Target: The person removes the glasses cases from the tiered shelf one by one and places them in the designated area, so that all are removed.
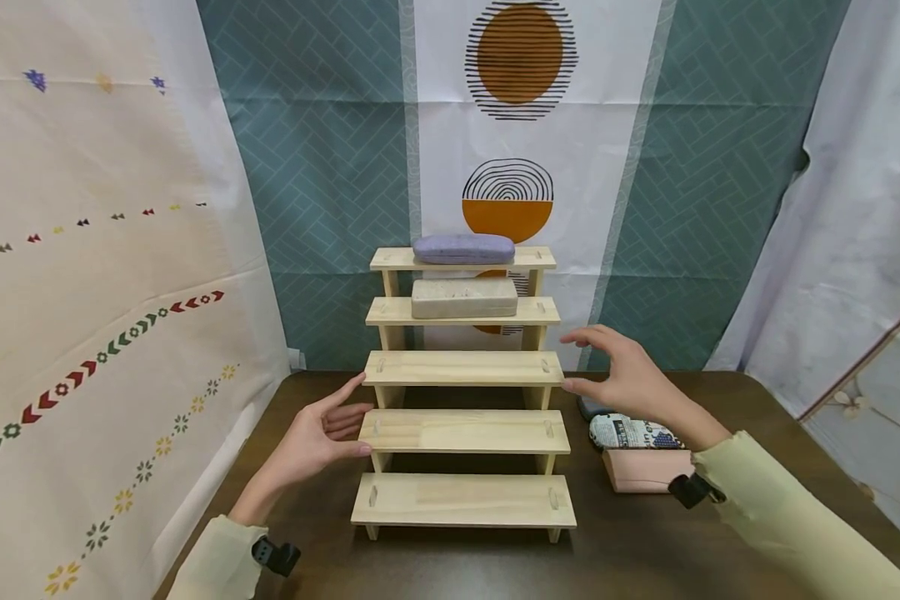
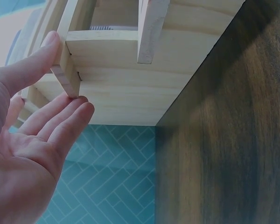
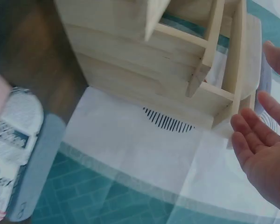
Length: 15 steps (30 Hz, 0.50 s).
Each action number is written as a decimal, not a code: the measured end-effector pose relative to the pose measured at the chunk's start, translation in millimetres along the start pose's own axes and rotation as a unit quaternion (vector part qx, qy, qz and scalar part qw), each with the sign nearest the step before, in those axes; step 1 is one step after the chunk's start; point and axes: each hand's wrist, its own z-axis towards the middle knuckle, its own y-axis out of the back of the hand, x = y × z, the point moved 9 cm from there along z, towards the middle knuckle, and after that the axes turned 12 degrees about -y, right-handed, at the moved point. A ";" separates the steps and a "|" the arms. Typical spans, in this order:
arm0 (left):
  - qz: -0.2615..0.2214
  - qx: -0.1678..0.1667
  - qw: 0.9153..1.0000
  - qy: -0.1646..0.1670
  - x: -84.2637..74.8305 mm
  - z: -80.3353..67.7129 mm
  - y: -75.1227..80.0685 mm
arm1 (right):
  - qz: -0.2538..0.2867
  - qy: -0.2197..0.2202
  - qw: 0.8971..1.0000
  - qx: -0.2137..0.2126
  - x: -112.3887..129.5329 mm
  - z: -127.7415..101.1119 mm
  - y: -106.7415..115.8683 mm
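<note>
A five-step wooden display rack stands on the table. Its top step carries a purple glasses case, and a cream glasses case lies one step lower. At the rack's left side is my left hand; in the left wrist view its thumb and fairly straight fingertips touch the end of a step board. Opposite, my right hand is beside the right end of the middle step, thumb and fingers spread, holding nothing. Whether its fingertips touch the wood I cannot tell.
Right of the rack, partly under my right forearm, lie a pink case, a black-and-white printed case and a blue-grey case. Patterned cloth hangs close behind the rack and along both sides of the dark wooden table.
</note>
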 end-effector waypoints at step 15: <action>-0.003 0.003 1.000 -0.002 -0.7 -0.1 0.1 | 0.010 -0.023 1.000 -0.009 23.0 76.7 -3.4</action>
